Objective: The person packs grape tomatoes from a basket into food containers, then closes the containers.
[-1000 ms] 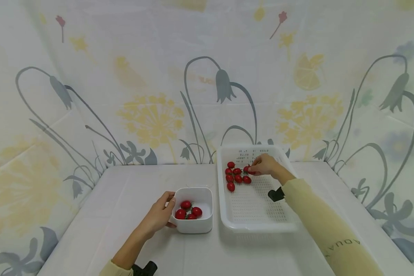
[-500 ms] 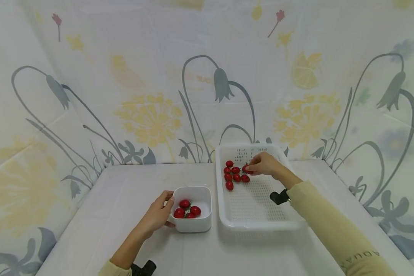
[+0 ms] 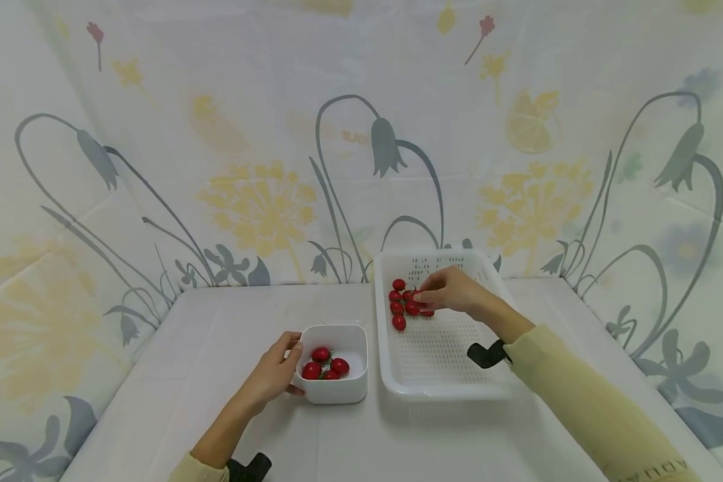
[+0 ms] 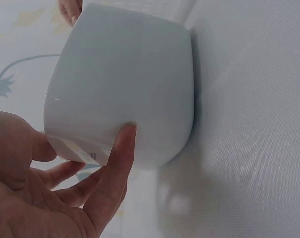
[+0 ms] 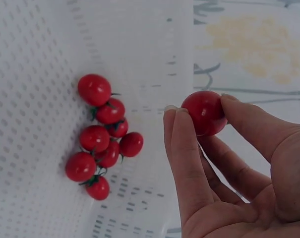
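Note:
My right hand (image 3: 454,291) is over the far part of a white perforated basket (image 3: 446,355), pinching a cherry tomato (image 5: 205,113) between thumb and fingertips. In the right wrist view this tomato is apart from the cluster of several cherry tomatoes (image 5: 94,138) with green stems lying in the basket. My left hand (image 3: 274,375) holds a white square box (image 3: 337,392) by its left side, thumb near the rim and a fingertip (image 4: 127,134) against the wall. Several red cherry tomatoes (image 3: 320,355) lie in the box.
The box and the basket stand side by side on a white-covered table (image 3: 217,335), with a narrow gap between them. Behind the table hangs a flower-printed cloth (image 3: 265,134). The basket's raised rim (image 3: 381,348) surrounds its tomatoes.
My right hand has moved slightly left, over the tomato cluster, with a tomato in its fingers. The left hand stays on the box. The head view has shifted a little.

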A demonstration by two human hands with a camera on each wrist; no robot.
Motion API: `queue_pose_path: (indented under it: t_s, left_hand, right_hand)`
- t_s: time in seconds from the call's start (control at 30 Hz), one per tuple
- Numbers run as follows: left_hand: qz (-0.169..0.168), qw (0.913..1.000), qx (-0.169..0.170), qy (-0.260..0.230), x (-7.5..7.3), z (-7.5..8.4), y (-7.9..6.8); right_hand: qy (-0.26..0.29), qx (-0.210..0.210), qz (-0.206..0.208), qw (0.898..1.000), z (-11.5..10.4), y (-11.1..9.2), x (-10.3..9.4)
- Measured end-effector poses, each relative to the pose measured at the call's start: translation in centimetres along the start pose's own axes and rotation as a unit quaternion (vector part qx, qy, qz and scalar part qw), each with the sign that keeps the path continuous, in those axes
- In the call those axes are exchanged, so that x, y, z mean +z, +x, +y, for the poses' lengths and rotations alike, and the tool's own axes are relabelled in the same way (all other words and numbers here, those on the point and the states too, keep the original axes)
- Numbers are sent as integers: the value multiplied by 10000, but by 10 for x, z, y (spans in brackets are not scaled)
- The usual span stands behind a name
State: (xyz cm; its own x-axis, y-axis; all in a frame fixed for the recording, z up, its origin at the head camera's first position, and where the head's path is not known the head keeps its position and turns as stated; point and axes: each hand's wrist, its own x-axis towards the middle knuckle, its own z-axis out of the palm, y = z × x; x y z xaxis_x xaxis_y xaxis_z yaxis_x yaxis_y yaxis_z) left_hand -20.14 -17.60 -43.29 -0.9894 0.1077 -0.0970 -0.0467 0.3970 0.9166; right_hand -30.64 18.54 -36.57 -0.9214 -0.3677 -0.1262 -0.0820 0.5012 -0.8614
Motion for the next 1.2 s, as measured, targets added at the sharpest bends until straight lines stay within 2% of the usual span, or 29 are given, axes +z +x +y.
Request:
queue_pose_path:
  t_s: [0.4, 0.67, 0.8, 0.97, 1.2]
  left_hand:
    - [-12, 10000, -20, 18, -1, 0, 0]
    - [-12, 10000, -27, -5, 0, 1, -1]
    - [-10, 10000, -28, -25, 0, 0, -1]
    - [-20, 10000, -20, -44, 0, 0, -1]
    - [-6, 10000, -39, -23, 0, 1, -1]
  right_hand:
    - [-537, -336, 184, 9978, -17, -12, 21]
    - [-148, -400, 137, 9990, -28, -22, 35]
    - [-300, -533, 300, 9977, -34, -27, 44]
    - [-620, -880, 592, 9924, -43, -33, 59]
    - [-717, -1156, 521, 9893, -51, -32, 92]
